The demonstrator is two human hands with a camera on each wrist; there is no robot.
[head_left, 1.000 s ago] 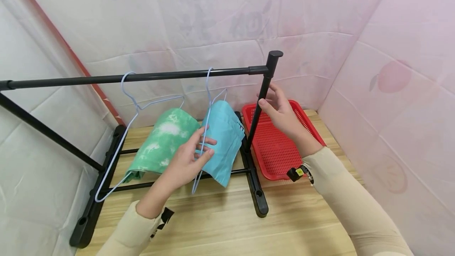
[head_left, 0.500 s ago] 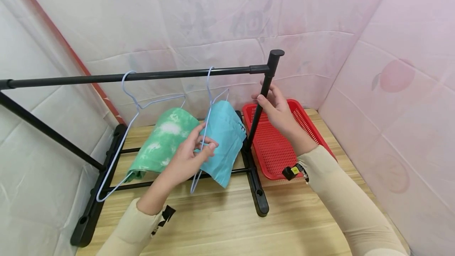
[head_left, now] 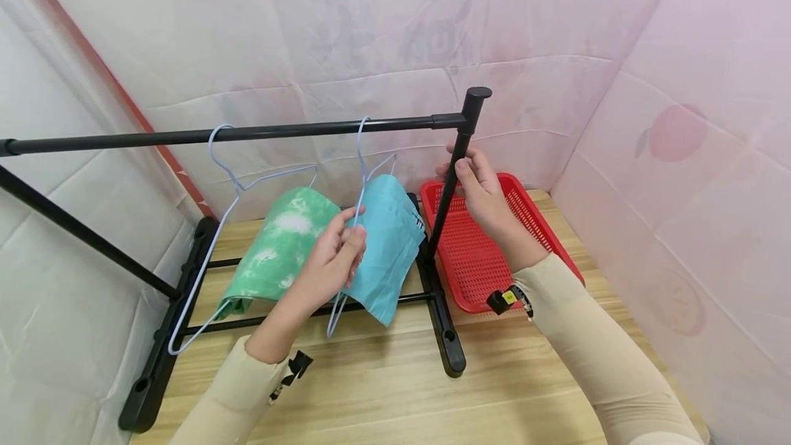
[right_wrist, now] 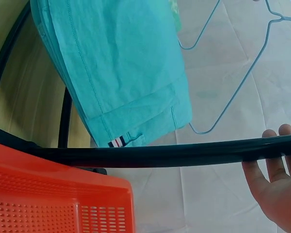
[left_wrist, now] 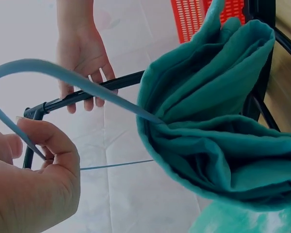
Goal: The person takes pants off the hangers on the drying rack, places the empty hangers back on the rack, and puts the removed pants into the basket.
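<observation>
My left hand [head_left: 327, 256] pinches the side wire of a pale blue hanger [head_left: 361, 156] between thumb and fingers. The hanger hooks over a black rack's top rail [head_left: 278, 131]. Folded blue pants [head_left: 386, 246] hang on it, with a small striped tag [right_wrist: 117, 141] near the waist. My right hand [head_left: 488, 198] is at the rack's right upright [head_left: 446, 204]. In the right wrist view its fairly straight fingers pass behind the upright, tips showing past it. To the left, another hanger [head_left: 227, 218] holds a green-and-white tie-dye cloth [head_left: 278, 246].
A red perforated basket [head_left: 482, 259] sits on the wooden table [head_left: 395, 390], right of the rack. Two black feet [head_left: 448, 342] and crossbars support the rack. Pale printed sheets [head_left: 371, 40] enclose the back and sides.
My left fingers have drawn together on the hanger wire, and its lower near corner has shifted slightly left. My right thumb has moved a little off the upright's front, toward its right edge.
</observation>
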